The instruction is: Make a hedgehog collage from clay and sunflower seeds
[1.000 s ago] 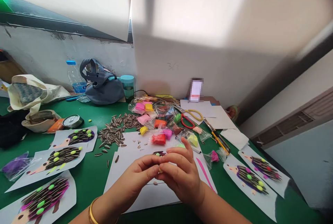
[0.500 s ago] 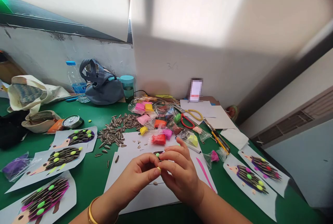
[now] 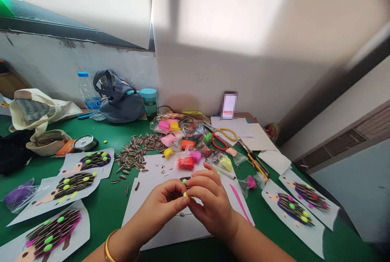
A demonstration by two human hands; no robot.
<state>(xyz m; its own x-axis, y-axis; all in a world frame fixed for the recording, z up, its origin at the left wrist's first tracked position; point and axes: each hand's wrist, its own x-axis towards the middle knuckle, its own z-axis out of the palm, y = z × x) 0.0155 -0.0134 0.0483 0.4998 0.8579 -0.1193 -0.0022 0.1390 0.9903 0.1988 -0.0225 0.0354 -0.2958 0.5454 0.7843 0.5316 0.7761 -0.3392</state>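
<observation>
Over the white paper [image 3: 146, 225], my left hand [image 3: 163, 203] and my right hand [image 3: 215, 207] meet at the fingertips. Between them they pinch a small ball of yellow modelling clay [image 3: 185, 194]. My right middle, ring and little fingers fan upward, off the clay. Behind my hands shows a bit of a dark shape with a green dot [image 3: 184, 180]; the rest of it is hidden. A pink clay strip [image 3: 239, 203] lies on the paper's right side. A heap of striped sunflower seeds [image 3: 137, 150] sits beyond the paper on the left.
Bagged coloured clay [image 3: 185, 162] lies beyond the paper, beside red-handled scissors [image 3: 219, 142] and yellow-handled scissors [image 3: 228, 134]. Seed-covered hedgehog pictures [image 3: 55, 231] flank both sides. A blue bag [image 3: 122, 103], a water bottle [image 3: 90, 95] and a phone [image 3: 229, 105] stand along the wall.
The yellow clay has shifted slightly upward between my fingertips and more of it shows. My right fingers have moved a little; the things on the table stay put.
</observation>
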